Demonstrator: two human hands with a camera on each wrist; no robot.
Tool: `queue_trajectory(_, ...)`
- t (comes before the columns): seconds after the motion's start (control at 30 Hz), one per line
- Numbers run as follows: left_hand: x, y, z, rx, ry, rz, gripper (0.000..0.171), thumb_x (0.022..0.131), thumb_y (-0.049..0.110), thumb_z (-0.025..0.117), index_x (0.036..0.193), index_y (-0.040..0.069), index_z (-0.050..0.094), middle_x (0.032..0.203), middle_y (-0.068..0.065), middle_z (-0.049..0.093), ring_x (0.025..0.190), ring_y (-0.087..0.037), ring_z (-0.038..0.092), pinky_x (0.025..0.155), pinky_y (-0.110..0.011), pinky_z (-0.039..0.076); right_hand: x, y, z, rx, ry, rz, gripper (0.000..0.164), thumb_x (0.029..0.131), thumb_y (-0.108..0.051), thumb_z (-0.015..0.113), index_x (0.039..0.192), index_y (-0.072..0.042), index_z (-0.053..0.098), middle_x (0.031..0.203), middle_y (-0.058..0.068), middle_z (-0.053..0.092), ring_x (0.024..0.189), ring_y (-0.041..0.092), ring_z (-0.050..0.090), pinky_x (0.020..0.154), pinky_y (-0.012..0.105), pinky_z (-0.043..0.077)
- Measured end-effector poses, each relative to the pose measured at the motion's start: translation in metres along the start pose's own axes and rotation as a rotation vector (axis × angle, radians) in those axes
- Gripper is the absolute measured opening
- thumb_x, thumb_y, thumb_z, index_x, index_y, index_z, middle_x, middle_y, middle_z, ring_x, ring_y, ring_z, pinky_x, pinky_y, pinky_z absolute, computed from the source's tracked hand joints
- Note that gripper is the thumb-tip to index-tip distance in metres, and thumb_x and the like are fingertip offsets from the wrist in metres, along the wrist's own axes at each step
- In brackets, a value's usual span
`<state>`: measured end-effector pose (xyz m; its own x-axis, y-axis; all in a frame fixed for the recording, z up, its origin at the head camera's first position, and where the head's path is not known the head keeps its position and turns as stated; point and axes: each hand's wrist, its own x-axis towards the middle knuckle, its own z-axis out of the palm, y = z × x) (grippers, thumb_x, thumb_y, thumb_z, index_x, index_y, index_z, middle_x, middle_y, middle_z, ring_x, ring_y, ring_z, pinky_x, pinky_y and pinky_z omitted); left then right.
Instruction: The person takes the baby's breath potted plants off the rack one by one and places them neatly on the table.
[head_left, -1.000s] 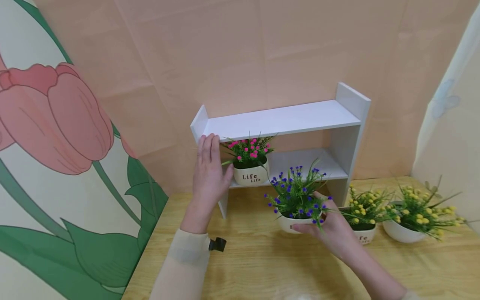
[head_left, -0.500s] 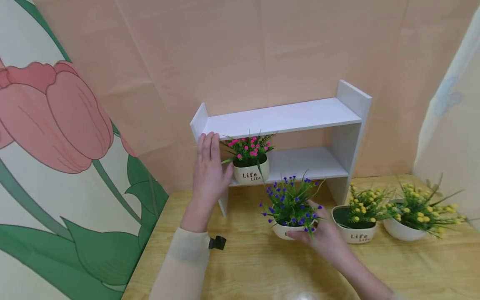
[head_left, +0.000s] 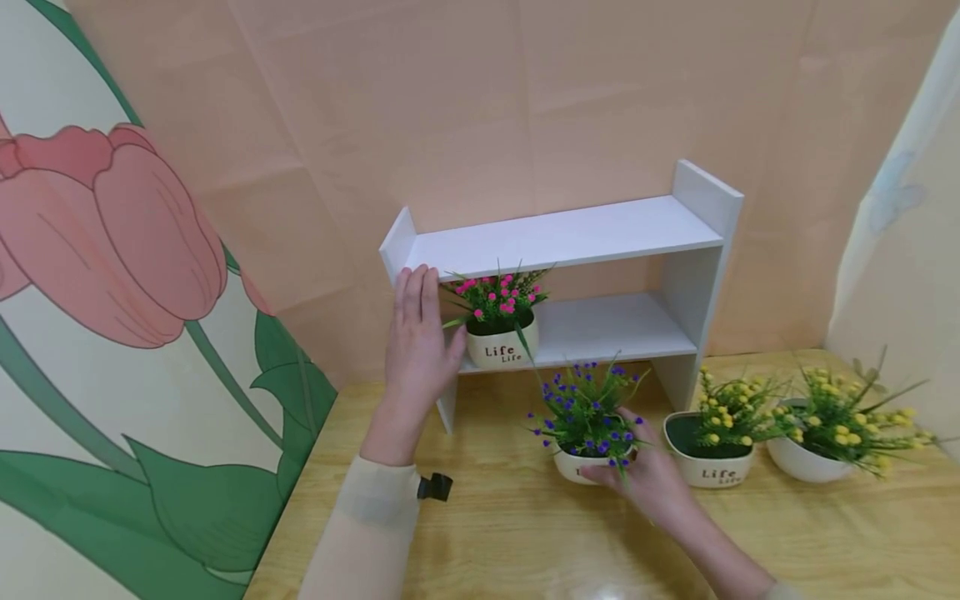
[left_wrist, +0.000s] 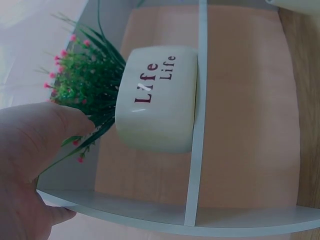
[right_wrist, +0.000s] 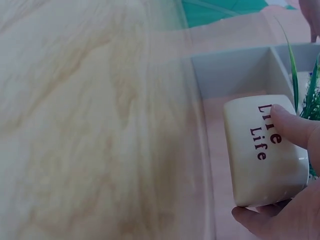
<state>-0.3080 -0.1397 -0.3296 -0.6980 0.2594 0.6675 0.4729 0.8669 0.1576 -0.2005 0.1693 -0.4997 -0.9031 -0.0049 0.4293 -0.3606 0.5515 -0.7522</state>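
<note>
My right hand (head_left: 660, 479) grips a white flowerpot (right_wrist: 250, 175) of blue-purple artificial flowers (head_left: 585, 412), thumb across its "Life" lettering and fingers at the opposite side. The pot is in front of the small white shelf (head_left: 570, 237), below the level of its lower board. At the shelf's upper left end, my left hand (head_left: 423, 350) rests with straight fingers on the top board's edge. Just right of that hand, a flowerpot with pink flowers (head_left: 498, 350) stands upright on the lower board; in the left wrist view my thumb (left_wrist: 65, 122) overlaps its leaves.
Two white pots with yellow flowers, one lettered (head_left: 708, 471) and one rounder (head_left: 810, 458), stand on the wooden table (head_left: 510, 542) right of my right hand. A peach cloth (head_left: 480, 108) hangs behind the shelf. A tulip-printed panel (head_left: 135, 250) is at the left.
My right hand has brought the blue-flowered pot lower and toward me, first drifting left, then slightly right. The lettered yellow-flowered pot is now less covered. My left hand stays on the shelf.
</note>
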Motion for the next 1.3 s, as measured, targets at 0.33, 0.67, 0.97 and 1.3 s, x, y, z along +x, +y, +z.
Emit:
queue_trajectory(0.33, 0.000, 0.000, 0.000, -0.006, 0.014, 0.006, 0.096, 0.098, 0.021, 0.084, 0.170, 0.000, 0.023, 0.175, -0.018, 0.025, 0.169, -0.037, 0.008, 0.137, -0.041, 0.010, -0.001, 0.012, -0.001, 0.019, -0.027, 0.045, 0.099, 0.074, -0.026, 0.104, 0.155, 0.000, 0.054, 0.140, 0.021, 0.068, 0.127, 0.043, 0.067, 0.107, 0.061, 0.056)
queue_trajectory(0.67, 0.000, 0.000, 0.000, -0.002, 0.006, -0.002, 0.096, 0.099, 0.021, 0.084, 0.169, 0.001, 0.022, 0.175, -0.017, 0.024, 0.169, -0.036, 0.008, 0.137, -0.041, 0.011, -0.005, 0.016, -0.003, 0.029, -0.058, 0.094, 0.099, 0.079, -0.027, 0.100, 0.159, 0.002, 0.049, 0.147, 0.030, 0.059, 0.136, 0.053, 0.057, 0.113, 0.071, 0.048)
queue_trajectory(0.97, -0.001, 0.001, 0.000, 0.003, -0.002, -0.006, 0.096, 0.099, 0.022, 0.083, 0.169, 0.002, 0.021, 0.175, -0.017, 0.023, 0.169, -0.036, 0.007, 0.137, -0.041, 0.010, -0.007, 0.021, -0.004, 0.065, -0.088, 0.163, 0.103, 0.082, -0.025, 0.098, 0.163, 0.005, 0.042, 0.154, 0.037, 0.050, 0.141, 0.061, 0.050, 0.115, 0.075, 0.042)
queue_trajectory(1.3, -0.001, 0.000, 0.000, 0.001, 0.012, 0.006, 0.096, 0.098, 0.021, 0.084, 0.169, 0.001, 0.022, 0.174, -0.018, 0.023, 0.168, -0.037, 0.008, 0.137, -0.041, 0.010, -0.009, 0.023, -0.005, 0.028, -0.031, 0.058, 0.090, 0.078, -0.020, 0.101, 0.155, -0.009, 0.054, 0.142, 0.029, 0.058, 0.130, 0.050, 0.061, 0.107, 0.070, 0.051)
